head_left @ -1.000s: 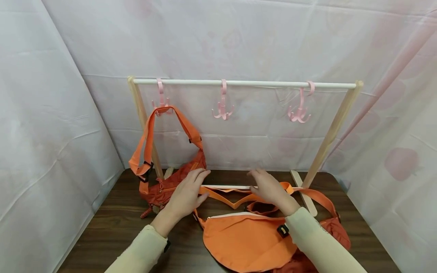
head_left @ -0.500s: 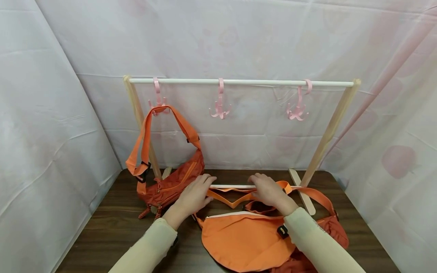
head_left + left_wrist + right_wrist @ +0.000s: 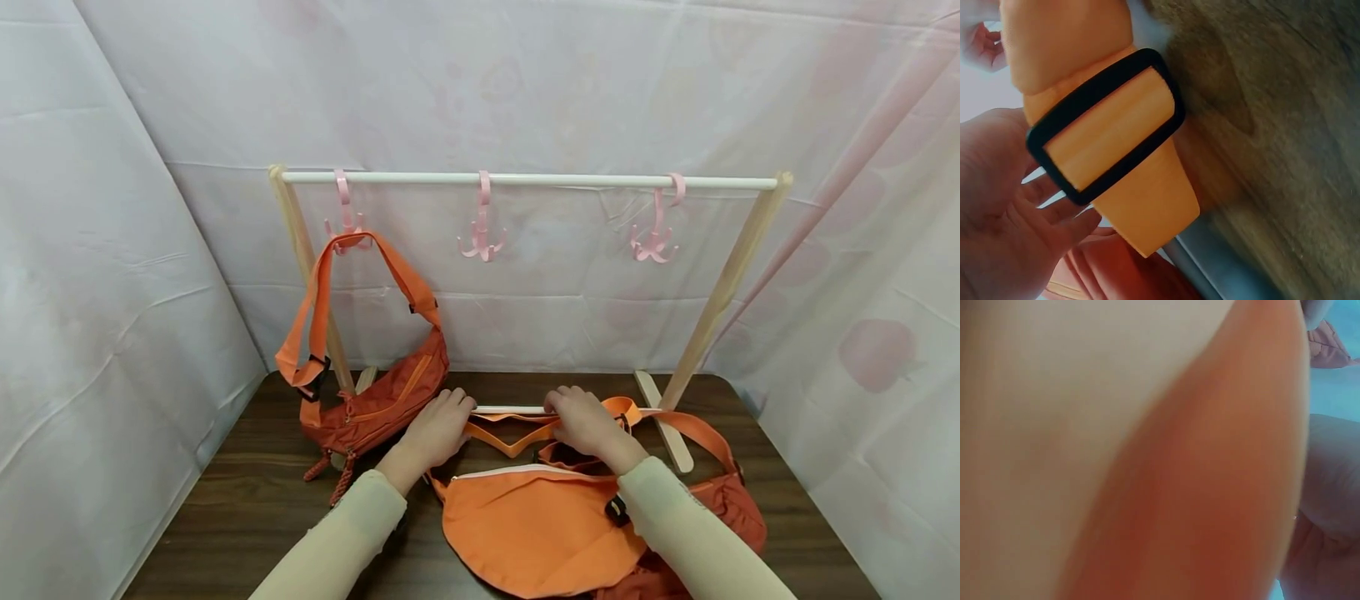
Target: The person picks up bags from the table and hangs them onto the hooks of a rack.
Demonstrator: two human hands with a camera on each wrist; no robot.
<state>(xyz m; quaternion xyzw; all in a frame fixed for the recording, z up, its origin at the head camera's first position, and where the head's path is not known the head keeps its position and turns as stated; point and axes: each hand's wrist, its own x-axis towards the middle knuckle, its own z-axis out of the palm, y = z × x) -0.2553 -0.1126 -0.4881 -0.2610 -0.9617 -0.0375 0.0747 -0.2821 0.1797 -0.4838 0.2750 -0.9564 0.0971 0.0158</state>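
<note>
My left hand [image 3: 438,425] and right hand [image 3: 588,423] are on the white lower bar [image 3: 510,410] of a hanging rack, fingers curled over it with a stretch showing between them. An orange waist bag [image 3: 536,529] lies flat just in front, its orange strap [image 3: 510,448] running under and beside both hands. In the left wrist view a black slider buckle [image 3: 1091,94] on an orange strap partly hides the left fingers. A blurred orange shape [image 3: 1216,456] fills much of the right wrist view. Left of my left hand, a rust-red bag [image 3: 390,404] hangs by its strap from a pink hook.
The rack's white top bar [image 3: 570,180] carries a left pink hook [image 3: 345,217], a middle one [image 3: 483,229] and a right one [image 3: 654,233]. Wooden posts [image 3: 727,287] stand at both ends. Another rust-red bag [image 3: 731,512] lies at right on the dark wooden table [image 3: 217,500].
Both hands have come down onto the lower bar, the left moving right and its fingers curling over. The rack and bags shift slightly left in view.
</note>
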